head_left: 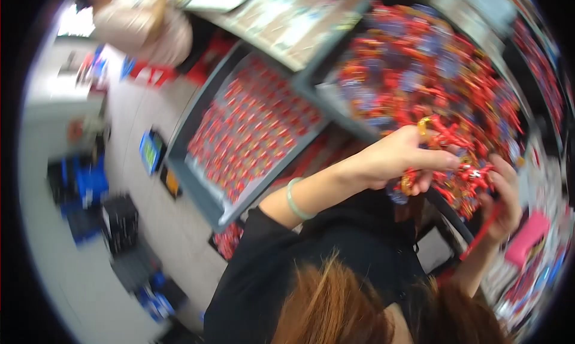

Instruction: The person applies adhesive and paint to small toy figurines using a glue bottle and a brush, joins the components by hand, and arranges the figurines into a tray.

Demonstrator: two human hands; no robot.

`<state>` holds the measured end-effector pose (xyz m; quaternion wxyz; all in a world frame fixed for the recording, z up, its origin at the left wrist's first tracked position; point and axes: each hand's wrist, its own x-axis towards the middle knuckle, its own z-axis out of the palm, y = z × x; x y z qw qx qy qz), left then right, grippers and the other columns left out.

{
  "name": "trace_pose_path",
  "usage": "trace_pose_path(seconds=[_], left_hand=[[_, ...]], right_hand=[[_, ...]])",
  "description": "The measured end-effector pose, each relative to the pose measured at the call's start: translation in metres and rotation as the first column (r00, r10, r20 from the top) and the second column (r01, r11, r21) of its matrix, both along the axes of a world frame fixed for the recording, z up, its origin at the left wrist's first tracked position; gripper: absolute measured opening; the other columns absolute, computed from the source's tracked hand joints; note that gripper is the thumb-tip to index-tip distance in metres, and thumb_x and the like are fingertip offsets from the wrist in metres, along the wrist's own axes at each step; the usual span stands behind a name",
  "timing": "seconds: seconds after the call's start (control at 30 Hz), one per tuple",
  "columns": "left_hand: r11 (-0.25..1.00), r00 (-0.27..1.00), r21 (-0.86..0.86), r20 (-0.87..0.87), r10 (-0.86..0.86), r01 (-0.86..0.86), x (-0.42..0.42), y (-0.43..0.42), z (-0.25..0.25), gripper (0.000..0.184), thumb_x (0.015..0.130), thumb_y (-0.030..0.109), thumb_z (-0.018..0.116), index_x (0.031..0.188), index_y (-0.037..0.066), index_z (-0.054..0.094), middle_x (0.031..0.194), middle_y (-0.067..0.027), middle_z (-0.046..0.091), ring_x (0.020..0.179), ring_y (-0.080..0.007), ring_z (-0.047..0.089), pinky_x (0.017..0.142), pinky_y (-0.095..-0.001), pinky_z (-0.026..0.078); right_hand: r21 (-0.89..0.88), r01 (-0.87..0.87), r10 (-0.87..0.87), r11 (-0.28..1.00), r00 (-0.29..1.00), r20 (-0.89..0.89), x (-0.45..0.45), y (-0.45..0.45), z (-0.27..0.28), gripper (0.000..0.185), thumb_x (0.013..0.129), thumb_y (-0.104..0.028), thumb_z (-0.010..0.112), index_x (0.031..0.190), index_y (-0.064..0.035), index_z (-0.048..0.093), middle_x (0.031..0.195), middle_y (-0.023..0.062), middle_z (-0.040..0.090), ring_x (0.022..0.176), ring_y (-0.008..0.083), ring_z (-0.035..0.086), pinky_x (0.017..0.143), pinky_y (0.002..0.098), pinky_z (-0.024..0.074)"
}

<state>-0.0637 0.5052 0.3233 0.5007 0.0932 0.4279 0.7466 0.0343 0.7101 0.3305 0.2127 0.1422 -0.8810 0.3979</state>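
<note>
My left hand (pixel 407 158), with a pale green bangle (pixel 294 201) on its wrist, is closed over a cluster of small shiny red and gold pieces (pixel 408 181). A purplish translucent bit pokes out below its fingers. Close by, my right hand (pixel 504 197) has its fingers curled around red pieces (pixel 476 175), with a red strand (pixel 479 235) hanging beside the palm. Exactly what these pieces are is too blurred to tell. Both hands are at the near edge of a grey bin (pixel 335 107) heaped with loose red, gold and purple pieces (pixel 413 62).
Left of the heap, a grey tray (pixel 197 185) holds rows of red and gold pieces on a pale liner. A pink object (pixel 527 239) lies at the right. Another person (pixel 144 29) is at the upper left. Dark and blue boxes (pixel 120 224) stand along the wall.
</note>
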Motion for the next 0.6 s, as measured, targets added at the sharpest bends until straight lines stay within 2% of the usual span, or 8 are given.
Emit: trace_pose_path(seconds=[0.1, 0.13, 0.17, 0.2, 0.27, 0.4, 0.5, 0.6], left_hand=[[0.965, 0.965, -0.004, -0.008, 0.262, -0.262, -0.003, -0.074, -0.001, 0.018, 0.075, 0.016, 0.060, 0.083, 0.002, 0.053, 0.053, -0.0019, 0.049, 0.040, -0.0065, 0.047, 0.034, -0.0182, 0.036], [0.905, 0.914, -0.134, -0.101, 0.392, -0.403, -0.003, -0.113, -0.003, 0.016, 0.075, 0.017, 0.059, 0.081, 0.002, 0.055, 0.046, -0.0015, 0.047, 0.037, -0.0061, 0.045, 0.033, -0.0176, 0.034], [0.819, 0.817, -0.054, -0.140, 0.560, -0.571, 0.005, -0.157, -0.006, 0.016, 0.076, 0.018, 0.058, 0.077, 0.002, 0.055, 0.047, -0.0006, 0.048, 0.036, -0.0051, 0.043, 0.032, -0.0176, 0.033], [0.644, 0.685, -0.234, -0.263, 0.680, -0.728, 0.014, -0.199, -0.006, 0.015, 0.076, 0.018, 0.057, 0.073, 0.003, 0.054, 0.046, 0.0012, 0.046, 0.035, -0.0040, 0.040, 0.031, -0.0175, 0.031], [0.421, 0.516, -0.302, -0.416, 0.749, -0.855, 0.038, -0.291, -0.021, 0.015, 0.076, 0.018, 0.057, 0.068, 0.007, 0.051, 0.047, 0.0035, 0.043, 0.036, -0.0026, 0.039, 0.031, -0.0156, 0.030], [-0.063, 0.417, -0.718, -0.471, 0.777, -0.693, 0.134, -0.445, -0.104, 0.018, 0.074, 0.017, 0.060, 0.085, 0.005, 0.053, 0.057, 0.0001, 0.051, 0.041, -0.0060, 0.047, 0.034, -0.0175, 0.037], [-0.100, 0.378, -0.815, -0.369, 0.849, -0.570, 0.196, -0.497, -0.177, 0.017, 0.071, 0.018, 0.063, 0.076, 0.006, 0.053, 0.049, -0.0011, 0.048, 0.036, -0.0081, 0.045, 0.032, -0.0193, 0.034], [-0.022, 0.574, -0.889, -0.314, 0.756, -0.458, 0.214, -0.511, -0.218, 0.020, 0.070, 0.018, 0.065, 0.074, 0.004, 0.051, 0.054, -0.0061, 0.050, 0.035, -0.0146, 0.045, 0.033, -0.0285, 0.039]], right_hand=[[-0.225, 0.071, -0.060, 0.972, 0.997, 0.055, 0.003, 0.023, -0.019, 0.028, 0.086, -0.012, 0.040, 0.108, 0.0047, 0.043, 0.112, 0.0235, 0.046, 0.101, 0.0291, 0.049, 0.088, 0.0375, 0.0369], [-0.095, 0.089, -0.078, 0.992, 0.991, 0.111, 0.001, 0.029, -0.011, 0.028, 0.088, -0.012, 0.034, 0.109, 0.0039, 0.042, 0.114, 0.0223, 0.044, 0.101, 0.0260, 0.049, 0.088, 0.0355, 0.0372], [-0.111, 0.167, -0.147, 0.980, 0.975, 0.169, -0.001, 0.031, -0.012, 0.029, 0.089, -0.013, 0.033, 0.110, 0.0039, 0.043, 0.115, 0.0163, 0.046, 0.102, 0.0201, 0.047, 0.089, 0.0322, 0.0345], [-0.160, 0.184, -0.149, 0.970, 0.966, 0.213, -0.002, 0.038, -0.013, 0.030, 0.089, -0.015, 0.033, 0.109, 0.0034, 0.043, 0.114, 0.0156, 0.046, 0.102, 0.0197, 0.047, 0.089, 0.0318, 0.0341], [-0.239, 0.220, -0.150, 0.946, 0.948, 0.279, -0.003, 0.053, -0.014, 0.031, 0.089, -0.019, 0.033, 0.109, 0.0025, 0.044, 0.113, 0.0146, 0.047, 0.102, 0.0195, 0.046, 0.089, 0.0316, 0.0340], [-0.316, 0.309, -0.181, 0.897, 0.910, 0.374, -0.013, 0.066, -0.015, 0.030, 0.089, -0.018, 0.034, 0.109, 0.0018, 0.044, 0.112, 0.0150, 0.047, 0.103, 0.0201, 0.045, 0.089, 0.0314, 0.0348], [-0.341, 0.347, -0.192, 0.874, 0.890, 0.413, -0.024, 0.052, -0.016, 0.028, 0.089, -0.016, 0.035, 0.108, 0.0028, 0.045, 0.110, 0.0161, 0.048, 0.104, 0.0195, 0.045, 0.090, 0.0294, 0.0348], [-0.352, 0.348, -0.184, 0.869, 0.887, 0.424, -0.030, 0.058, -0.025, 0.028, 0.088, -0.015, 0.037, 0.110, 0.0015, 0.045, 0.110, 0.0160, 0.048, 0.105, 0.0194, 0.045, 0.092, 0.0292, 0.0335]])
